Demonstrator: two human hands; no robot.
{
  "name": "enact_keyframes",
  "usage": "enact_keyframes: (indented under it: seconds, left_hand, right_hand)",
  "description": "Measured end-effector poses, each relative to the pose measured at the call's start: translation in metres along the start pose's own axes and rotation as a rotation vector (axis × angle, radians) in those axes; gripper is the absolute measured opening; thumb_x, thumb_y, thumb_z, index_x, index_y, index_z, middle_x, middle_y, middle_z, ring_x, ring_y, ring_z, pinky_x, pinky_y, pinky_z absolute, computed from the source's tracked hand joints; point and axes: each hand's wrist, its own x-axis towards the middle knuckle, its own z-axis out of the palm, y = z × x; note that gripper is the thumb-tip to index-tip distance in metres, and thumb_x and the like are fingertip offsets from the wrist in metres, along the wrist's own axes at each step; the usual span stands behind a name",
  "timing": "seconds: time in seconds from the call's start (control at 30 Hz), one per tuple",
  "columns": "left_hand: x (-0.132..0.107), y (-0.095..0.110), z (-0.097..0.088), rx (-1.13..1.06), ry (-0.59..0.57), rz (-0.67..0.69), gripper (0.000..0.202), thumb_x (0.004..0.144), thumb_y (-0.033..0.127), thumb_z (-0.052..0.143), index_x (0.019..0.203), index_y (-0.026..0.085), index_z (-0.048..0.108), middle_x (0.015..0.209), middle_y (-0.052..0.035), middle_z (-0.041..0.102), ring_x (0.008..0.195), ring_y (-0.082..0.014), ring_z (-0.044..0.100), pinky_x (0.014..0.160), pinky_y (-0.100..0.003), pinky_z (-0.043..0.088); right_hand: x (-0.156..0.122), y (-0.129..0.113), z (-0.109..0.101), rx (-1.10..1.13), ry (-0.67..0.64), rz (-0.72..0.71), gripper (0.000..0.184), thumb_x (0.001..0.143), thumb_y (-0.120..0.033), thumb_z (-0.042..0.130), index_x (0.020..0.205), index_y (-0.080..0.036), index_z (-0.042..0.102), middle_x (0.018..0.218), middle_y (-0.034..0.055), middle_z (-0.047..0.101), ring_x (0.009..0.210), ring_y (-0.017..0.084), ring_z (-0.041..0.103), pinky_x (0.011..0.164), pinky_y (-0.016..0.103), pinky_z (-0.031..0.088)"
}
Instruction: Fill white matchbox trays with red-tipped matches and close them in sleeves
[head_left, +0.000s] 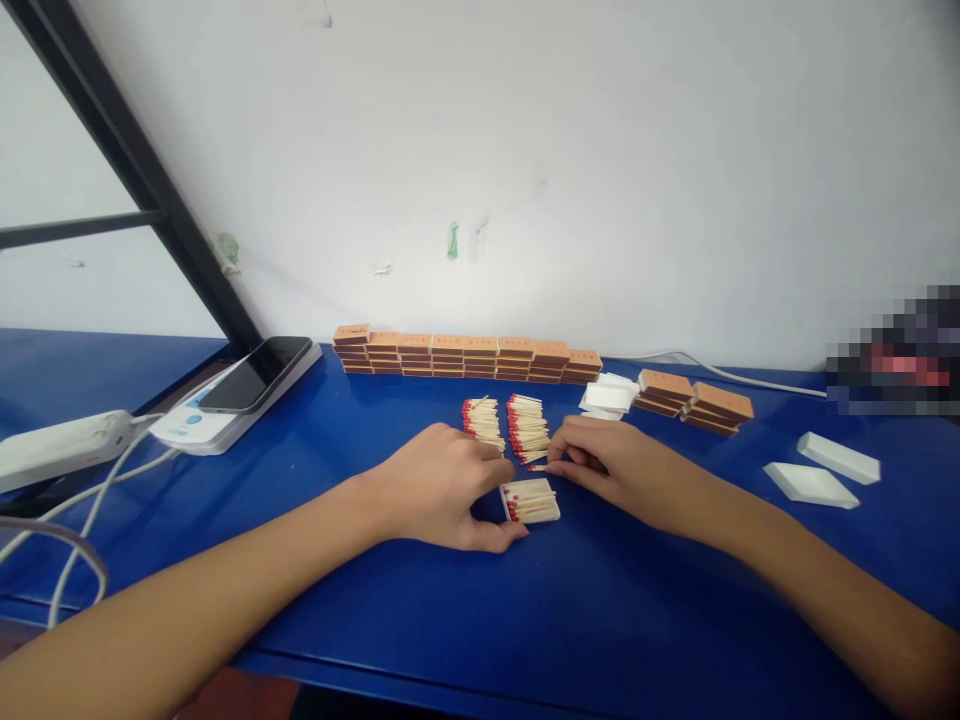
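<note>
On the glossy blue table (390, 640), a long row of stacked orange-brown cardboard matchboxes (448, 352) stands beyond the left hand (442, 488) and right hand (619, 462)! Two heaps of red-tipped wooden matches (529, 432) lie between them; the left's thumb and fingers hold a shallow white tray (534, 485), the right pinches one matchstick (538, 468).

In front of you stands a plain white wall (637, 170), scuffed in places, with a small green mark (453, 241) near its middle. Your glossy blue table (675, 630) runs along its foot. On your left a black post (116, 130) slants up, joined by a thinner crossbar (82, 228). Soft light brightens the wall's centre; below the table's near edge you glimpse a reddish-brown surface (240, 695), perhaps floor.
</note>
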Motion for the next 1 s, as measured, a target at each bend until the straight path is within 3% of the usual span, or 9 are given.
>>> enact_keyframes:
  seconds: [0.2, 0.4, 0.67, 0.8, 1.0]
  left_hand:
    - [-0.0004, -0.0009, 0.0010, -0.001, 0.003, -0.004, 0.036, 0.089, 0.053, 0.070, 0.084, 0.017, 0.069, 0.071, 0.0006, 0.066, 0.061, -0.0162, 0.063, 0.056, -0.031, 0.036]
    - [-0.0005, -0.0010, 0.0007, 0.006, 0.004, 0.004, 0.036, 0.088, 0.053, 0.070, 0.084, 0.017, 0.069, 0.072, 0.0002, 0.067, 0.062, -0.0165, 0.063, 0.055, -0.032, 0.036]
    - [-0.0006, -0.0003, 0.0002, 0.011, 0.003, 0.004, 0.037, 0.089, 0.053, 0.069, 0.082, 0.017, 0.068, 0.071, 0.0000, 0.067, 0.061, -0.0158, 0.062, 0.055, -0.031, 0.035]
    - [-0.0008, 0.0006, 0.0003, 0.019, 0.005, 0.004, 0.038, 0.090, 0.054, 0.068, 0.079, 0.017, 0.067, 0.069, -0.0008, 0.066, 0.060, -0.0157, 0.061, 0.055, -0.031, 0.035]
    - [-0.0012, -0.0008, 0.0005, 0.013, 0.012, -0.006, 0.036, 0.089, 0.053, 0.070, 0.084, 0.017, 0.070, 0.070, -0.0007, 0.067, 0.061, -0.0162, 0.062, 0.055, -0.031, 0.036]
  right_hand:
    - [-0.0019, -0.0025, -0.0018, 0.001, 0.022, -0.006, 0.017, 0.105, -0.030, 0.054, 0.089, -0.023, 0.059, 0.083, 0.0018, 0.061, 0.070, 0.017, 0.055, 0.063, 0.030, 0.042]
    - [-0.0015, -0.0016, -0.0008, -0.018, -0.021, 0.024, 0.013, 0.103, -0.026, 0.057, 0.090, -0.023, 0.059, 0.082, 0.0009, 0.060, 0.070, 0.017, 0.055, 0.063, 0.030, 0.041]
    - [-0.0028, -0.0070, -0.0057, 0.025, -0.058, 0.022, 0.012, 0.104, -0.033, 0.057, 0.098, -0.024, 0.062, 0.083, 0.0005, 0.060, 0.073, 0.018, 0.055, 0.066, 0.031, 0.042]
    - [-0.0025, -0.0075, -0.0063, 0.032, -0.088, 0.032, 0.016, 0.104, -0.030, 0.057, 0.089, -0.024, 0.060, 0.082, 0.0005, 0.060, 0.072, 0.017, 0.054, 0.064, 0.030, 0.041]
    - [-0.0061, -0.0091, -0.0078, 0.025, -0.004, 0.033, 0.019, 0.105, -0.030, 0.056, 0.088, -0.023, 0.059, 0.083, 0.0003, 0.060, 0.069, 0.016, 0.052, 0.063, 0.030, 0.040]
